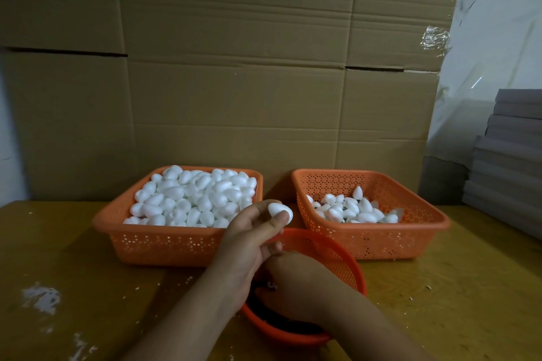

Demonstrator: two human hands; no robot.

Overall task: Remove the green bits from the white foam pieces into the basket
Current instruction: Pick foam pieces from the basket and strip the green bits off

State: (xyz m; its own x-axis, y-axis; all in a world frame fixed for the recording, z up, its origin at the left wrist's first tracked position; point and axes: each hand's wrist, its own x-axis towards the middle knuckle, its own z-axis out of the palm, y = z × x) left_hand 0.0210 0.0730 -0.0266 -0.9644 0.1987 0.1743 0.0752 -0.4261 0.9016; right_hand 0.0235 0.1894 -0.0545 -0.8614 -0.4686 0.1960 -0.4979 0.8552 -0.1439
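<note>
right hand point(296, 284) dips in round mesh basket point(356, 272), fingers hidden, can't tell grip; basket bottom dark, unclear. left hand point(252, 240) fingers pinch smooth egg-shaped white foam piece point(280, 209) above basket rim, over the bench point(88, 287)

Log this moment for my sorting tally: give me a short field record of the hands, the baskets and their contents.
left hand: holds a white foam piece above the round basket
right hand: inside the round orange basket; grip hidden
left square basket: heaped with white foam pieces
right square basket: fewer foam pieces, green bits among them
surface: wooden table with white crumbs
</note>
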